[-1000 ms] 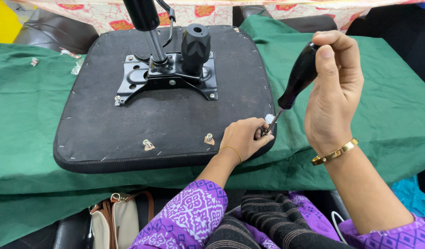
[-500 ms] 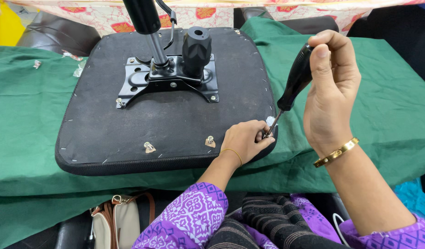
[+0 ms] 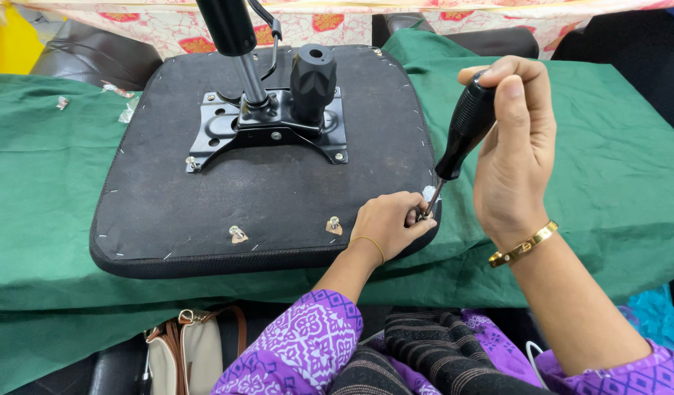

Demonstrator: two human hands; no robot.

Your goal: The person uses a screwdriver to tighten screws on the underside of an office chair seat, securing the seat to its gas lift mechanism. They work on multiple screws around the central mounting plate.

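Note:
An upturned black chair seat (image 3: 205, 205) lies on a green cloth. A black metal mounting plate (image 3: 267, 128) with a knob and a gas cylinder is bolted to its middle. My right hand (image 3: 516, 153) grips the black handle of a screwdriver (image 3: 461, 132), whose tip meets a screw at the seat's near right corner. My left hand (image 3: 388, 223) pinches that screw at the tip, fingers closed around it. Two small screw mounts (image 3: 238, 234) (image 3: 334, 224) sit along the seat's front edge.
The green cloth (image 3: 607, 175) covers the table, with floral fabric (image 3: 169, 33) behind it. Small clear wrappers (image 3: 118, 91) lie at the far left. A tan and white handbag (image 3: 183, 351) rests below the table's front edge, beside my purple-sleeved arms.
The view has shifted slightly. My right hand has turned a little on the screwdriver handle; my left hand stays at the screw.

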